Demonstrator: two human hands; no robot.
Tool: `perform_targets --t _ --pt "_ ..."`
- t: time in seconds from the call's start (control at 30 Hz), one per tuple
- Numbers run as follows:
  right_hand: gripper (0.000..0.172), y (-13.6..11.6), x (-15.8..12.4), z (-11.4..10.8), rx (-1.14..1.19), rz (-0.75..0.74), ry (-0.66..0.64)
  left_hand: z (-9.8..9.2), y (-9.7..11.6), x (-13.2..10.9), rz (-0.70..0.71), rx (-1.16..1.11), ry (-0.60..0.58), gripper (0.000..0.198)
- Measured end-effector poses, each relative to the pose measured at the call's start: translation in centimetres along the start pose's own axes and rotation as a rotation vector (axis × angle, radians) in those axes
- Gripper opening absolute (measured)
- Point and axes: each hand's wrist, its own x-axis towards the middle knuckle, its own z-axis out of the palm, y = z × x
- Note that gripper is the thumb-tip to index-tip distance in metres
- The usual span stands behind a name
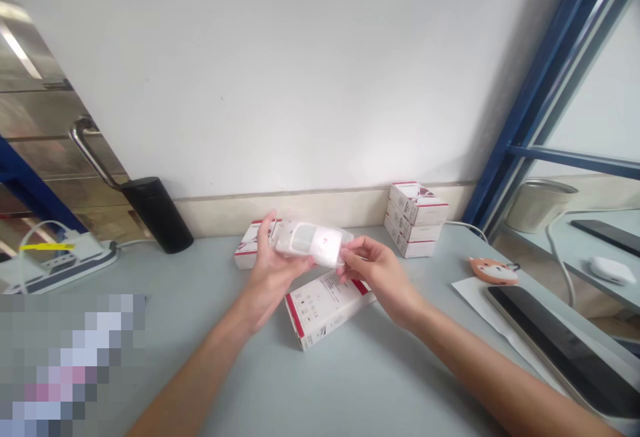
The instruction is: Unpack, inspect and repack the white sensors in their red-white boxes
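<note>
L hand (273, 270) & R hand (375, 277) both pinching white PIR sensor (310, 242) in clear plastic bag, sensor out of box & held over grey table (350, 383), red-&-white box (327, 307) lying just below, 3-box stack (415, 220) well right, nothing mounted.

No wording is legible here. The white carton (325, 307) on the counter (350, 383) is carrying small black print and icons, all too blurred to read. Just behind that carton, the bagged white device (307, 240) is showing a tiny red mark, and the stacked cartons (415, 220) are bearing unreadable labels.
</note>
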Motion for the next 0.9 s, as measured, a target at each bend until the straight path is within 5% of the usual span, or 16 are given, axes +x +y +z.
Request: perform_targets --t 0.07,0.2,0.3,0.53,0.67,0.77,0.9 --pt "0.041 0.0 0.3 -0.4 0.017 -0.002 0.014 -0.4 -0.3 0.2 0.036 0.148 -0.035 0.094" --pt "0.035 0.0 0.8 -1.2 -0.141 -0.196 0.111 -1.1 -1.2 0.7 0.223 0.522 0.057 0.049" --pt "0.023 -0.1 0.8 -1.8 -0.391 -0.371 0.169 -1.3 -1.4 0.8 0.273 0.719 0.112 0.045" --pt "0.014 -0.1 0.4 -2.0 -0.695 -0.564 0.192 -0.8 -0.9 0.3 0.23 0.617 0.158 0.038" --pt "0.015 0.1 0.4 -1.8 -0.797 -0.616 0.191 -0.9 0.0 0.2 0.084 0.562 0.169 0.053" --pt "0.016 -0.1 0.2 -1.8 -0.838 -0.667 0.195 -1.1 1.2 -0.2 -0.072 0.458 0.026 0.064" --pt "0.017 -0.8 -0.1 -1.6 -0.72 -0.644 0.193 -1.2 2.2 -0.7 -0.311 0.207 -0.344 0.073"
